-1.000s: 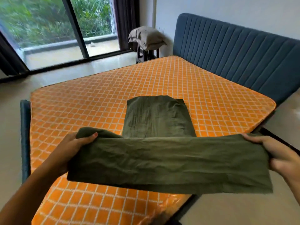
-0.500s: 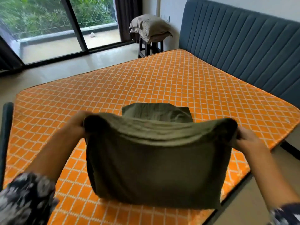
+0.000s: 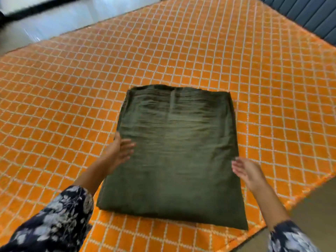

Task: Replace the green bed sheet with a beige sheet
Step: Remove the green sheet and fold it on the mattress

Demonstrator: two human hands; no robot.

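The folded green bed sheet point(image 3: 174, 151) lies flat on the orange mattress point(image 3: 72, 88), long axis running up the frame. The left hand point(image 3: 119, 151) rests fingers spread on its left edge; the right hand point(image 3: 245, 170), fingers relaxed, hovers at its right edge, equally near.

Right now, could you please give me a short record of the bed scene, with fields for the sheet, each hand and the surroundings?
sheet: green sheet, folded into a rectangle, lying flat on the mattress
mattress: orange with a white grid, bare
left hand: open, fingers on the sheet's left edge
right hand: open, at the sheet's right edge; contact unclear
headboard: blue, padded, top right
beige sheet: not in view
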